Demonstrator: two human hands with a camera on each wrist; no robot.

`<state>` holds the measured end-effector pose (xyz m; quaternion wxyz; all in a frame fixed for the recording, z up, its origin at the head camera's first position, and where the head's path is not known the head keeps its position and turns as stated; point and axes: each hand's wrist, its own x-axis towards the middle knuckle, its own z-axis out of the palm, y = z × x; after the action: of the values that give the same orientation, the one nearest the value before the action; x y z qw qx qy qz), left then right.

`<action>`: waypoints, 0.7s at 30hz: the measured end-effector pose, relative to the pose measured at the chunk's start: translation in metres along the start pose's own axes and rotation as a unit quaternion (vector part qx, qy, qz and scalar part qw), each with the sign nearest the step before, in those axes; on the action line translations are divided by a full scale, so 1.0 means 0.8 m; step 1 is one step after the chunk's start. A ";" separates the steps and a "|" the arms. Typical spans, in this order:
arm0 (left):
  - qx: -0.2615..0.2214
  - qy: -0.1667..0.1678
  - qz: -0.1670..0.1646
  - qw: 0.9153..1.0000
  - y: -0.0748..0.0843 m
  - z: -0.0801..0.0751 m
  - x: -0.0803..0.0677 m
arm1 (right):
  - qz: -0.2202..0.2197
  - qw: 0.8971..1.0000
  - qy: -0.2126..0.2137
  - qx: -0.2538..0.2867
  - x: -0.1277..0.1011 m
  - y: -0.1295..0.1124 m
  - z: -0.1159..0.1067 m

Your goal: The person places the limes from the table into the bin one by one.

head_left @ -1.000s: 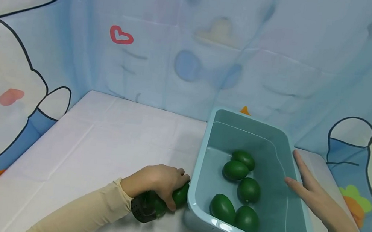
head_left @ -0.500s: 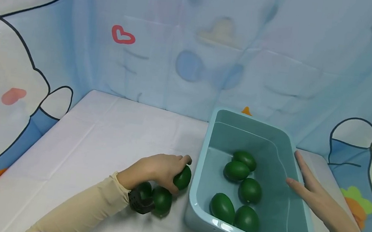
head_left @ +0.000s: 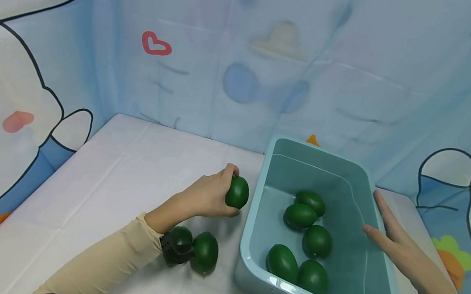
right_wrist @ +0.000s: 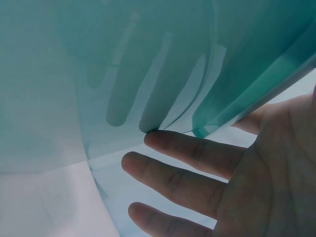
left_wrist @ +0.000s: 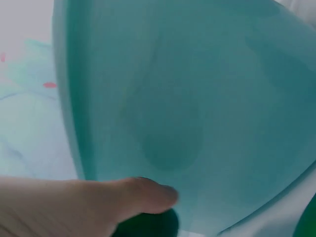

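My left hand [head_left: 213,196] grips a dark green egg-shaped fruit [head_left: 237,192], lifted above the white table just left of the teal plastic bin [head_left: 255,206]. Two more green fruits [head_left: 205,251] lie on the table beside my left wrist. Several green fruits [head_left: 316,241] sit inside the bin. My right hand [head_left: 393,240] is flat and straight-fingered against the bin's right wall, thumb over the rim. In the left wrist view my thumb [left_wrist: 143,195] lies over the fruit [left_wrist: 148,224] close to the bin's outer wall [left_wrist: 197,98]. In the right wrist view my fingers [right_wrist: 197,153] lie against the translucent bin wall [right_wrist: 148,64].
A white cloth [head_left: 130,164] covers the table, with bare room at left and back. A blue cartoon-printed backdrop [head_left: 246,47] closes the table off on three sides. The bin stands at the table's right front.
My left hand has picked one green fruit off the table and raised it up and back beside the bin's left rim, uncovering two fruits. My right hand has stayed on the bin.
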<state>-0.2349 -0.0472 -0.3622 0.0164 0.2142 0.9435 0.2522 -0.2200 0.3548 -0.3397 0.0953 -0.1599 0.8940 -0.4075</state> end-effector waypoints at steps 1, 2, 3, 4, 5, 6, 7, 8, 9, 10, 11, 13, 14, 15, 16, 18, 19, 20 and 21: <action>-0.013 0.011 -0.006 1.000 0.000 -0.002 0.000 | -0.001 1.000 0.000 0.000 0.000 0.000 0.000; -0.027 0.021 -0.010 0.999 0.000 -0.004 0.001 | -0.001 1.000 0.000 0.001 0.000 0.000 0.000; -0.039 0.031 -0.014 0.999 -0.001 -0.006 0.001 | -0.001 1.000 0.000 0.000 0.000 0.000 0.000; -0.052 0.040 -0.018 0.998 -0.001 -0.008 0.001 | -0.001 1.000 -0.001 0.001 0.000 0.000 0.000; -0.062 0.049 -0.020 0.997 -0.001 -0.010 0.001 | 0.000 1.000 -0.001 0.000 -0.001 0.000 0.000; -0.071 0.057 -0.021 0.996 -0.001 -0.012 0.001 | 0.001 1.000 -0.001 0.000 -0.001 0.000 0.000; -0.078 0.064 -0.022 0.995 0.000 -0.013 0.001 | 0.002 1.000 -0.002 0.001 -0.001 -0.001 -0.001; -0.085 0.072 -0.021 0.994 0.000 -0.015 0.001 | 0.003 1.000 -0.003 0.001 -0.001 -0.001 -0.001; -0.089 0.078 -0.021 0.993 0.000 -0.016 0.002 | 0.005 1.000 -0.003 0.000 -0.001 -0.001 -0.001; -0.094 0.084 -0.020 0.992 0.000 -0.017 0.002 | 0.005 1.000 -0.004 0.000 -0.001 -0.001 -0.001; -0.098 0.089 -0.019 0.991 0.000 -0.018 0.001 | 0.006 1.000 -0.004 0.000 -0.001 -0.001 -0.002; -0.105 0.099 -0.017 0.989 0.001 -0.020 0.001 | 0.005 1.000 -0.004 0.002 -0.001 -0.002 -0.002; -0.108 0.103 -0.015 0.989 0.001 -0.021 0.000 | 0.005 1.000 -0.004 0.002 -0.002 -0.002 -0.002; -0.110 0.107 -0.014 0.988 0.001 -0.021 0.000 | 0.004 1.000 -0.003 0.001 -0.002 -0.002 -0.002; -0.113 0.112 -0.014 0.987 0.002 -0.022 -0.001 | 0.003 1.000 -0.003 0.002 -0.002 -0.002 -0.001; -0.117 0.120 -0.013 0.986 0.003 -0.023 -0.002 | 0.001 1.000 -0.002 0.004 -0.002 -0.002 -0.001; -0.118 0.124 -0.013 0.985 0.003 -0.024 -0.002 | 0.000 1.000 -0.002 0.004 -0.001 -0.002 -0.001; -0.122 0.128 -0.012 0.984 0.004 -0.025 -0.003 | 0.000 1.000 -0.002 0.004 -0.001 -0.002 -0.001; -0.124 0.132 -0.011 0.983 0.005 -0.025 -0.003 | 0.000 1.000 -0.002 0.004 -0.001 -0.002 -0.001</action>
<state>-0.2339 -0.0548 -0.3430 -0.0790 0.1649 0.9010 0.3935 -0.2191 0.3547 -0.3380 0.0979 -0.1609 0.8921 -0.4108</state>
